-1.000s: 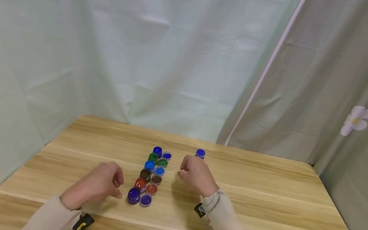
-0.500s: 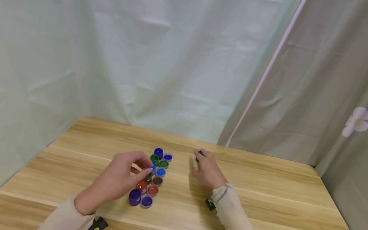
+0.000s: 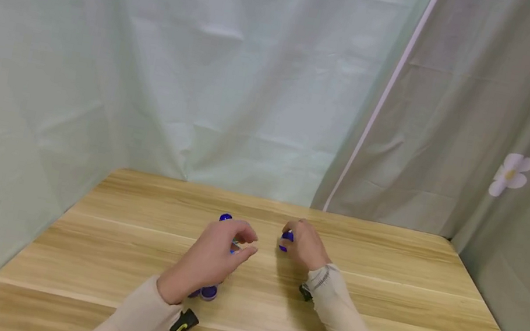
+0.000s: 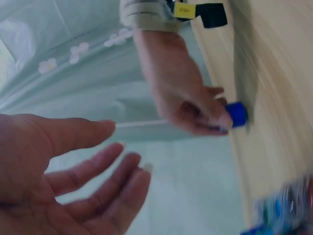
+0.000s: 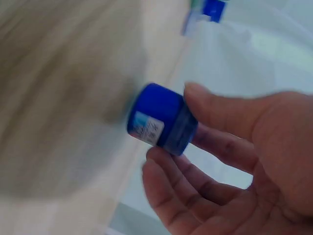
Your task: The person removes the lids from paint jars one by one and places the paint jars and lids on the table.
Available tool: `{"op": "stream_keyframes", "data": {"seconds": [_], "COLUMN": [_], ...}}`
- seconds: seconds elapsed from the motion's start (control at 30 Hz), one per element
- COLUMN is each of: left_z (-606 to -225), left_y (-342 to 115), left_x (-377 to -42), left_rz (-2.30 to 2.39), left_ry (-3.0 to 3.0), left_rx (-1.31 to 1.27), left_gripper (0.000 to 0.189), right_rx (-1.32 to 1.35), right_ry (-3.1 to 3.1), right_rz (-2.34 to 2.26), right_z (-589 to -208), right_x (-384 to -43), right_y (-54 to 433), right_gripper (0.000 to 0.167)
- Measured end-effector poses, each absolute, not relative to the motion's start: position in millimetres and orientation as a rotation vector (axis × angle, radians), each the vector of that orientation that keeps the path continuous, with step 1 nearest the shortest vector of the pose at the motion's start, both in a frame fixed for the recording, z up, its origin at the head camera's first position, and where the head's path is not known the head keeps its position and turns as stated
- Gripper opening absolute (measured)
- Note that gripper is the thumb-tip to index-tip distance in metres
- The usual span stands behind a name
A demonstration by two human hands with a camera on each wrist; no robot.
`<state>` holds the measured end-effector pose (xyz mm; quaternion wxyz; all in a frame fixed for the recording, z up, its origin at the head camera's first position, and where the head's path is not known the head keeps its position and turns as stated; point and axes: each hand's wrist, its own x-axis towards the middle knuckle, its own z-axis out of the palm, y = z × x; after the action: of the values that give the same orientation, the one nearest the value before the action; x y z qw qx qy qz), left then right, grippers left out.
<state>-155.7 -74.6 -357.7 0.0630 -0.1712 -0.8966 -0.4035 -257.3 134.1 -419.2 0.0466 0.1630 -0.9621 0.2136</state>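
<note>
My right hand (image 3: 306, 247) pinches a small blue paint jar (image 5: 156, 115) between thumb and fingers, near the far middle of the table. The right wrist view shows a printed label on the jar's side and its ribbed lid at the thumb. My left hand (image 3: 218, 252) hangs over the rows of paint jars, thumb and fingers apart with nothing between them. It hides most of those jars in the head view. A dark blue jar (image 3: 226, 217) shows beyond it, and a purple lid (image 3: 209, 293) below the wrist.
The wooden table (image 3: 379, 304) stretches out to both sides. Pale curtains (image 3: 255, 99) hang behind it. Blurred jars (image 4: 288, 205) appear at the lower right of the left wrist view.
My left hand has swept right and forward across the jar rows. My right hand has reached the separate blue jar, gripped it and drawn it slightly nearer.
</note>
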Motion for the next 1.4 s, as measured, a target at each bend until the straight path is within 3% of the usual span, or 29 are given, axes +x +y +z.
{"op": "stream_keyframes", "data": {"seconds": [0.23,0.37,0.93,1.4], "left_z": [-365.3,-370.3,-371.0,-372.8], "left_y": [-46.4,-33.0,-13.1,-6.9], "left_x": [-168.2,-177.3,-190.5,-187.9], "left_rz": [-1.279,-1.344,-1.629,-1.494], "left_ry": [-2.711,-2.641,-2.34,-2.338], "left_rx": [-0.419,-0.344,-0.235,-0.208], "left_gripper": [0.053,0.059,0.026,0.021], "right_rx": [0.572,0.581,0.629,0.676], "right_ry": [-2.902,-2.857,-2.703,-2.725], "right_rz": [0.793,0.894,0.924,0.837], "right_z": [-387.2,-364.7,-329.8,-323.5], "right_x": [-238.6,-227.2,-206.0,-196.4], "right_y": [128.7,125.0,134.7,133.0], "right_gripper": [0.021,0.021,0.018,0.015]}}
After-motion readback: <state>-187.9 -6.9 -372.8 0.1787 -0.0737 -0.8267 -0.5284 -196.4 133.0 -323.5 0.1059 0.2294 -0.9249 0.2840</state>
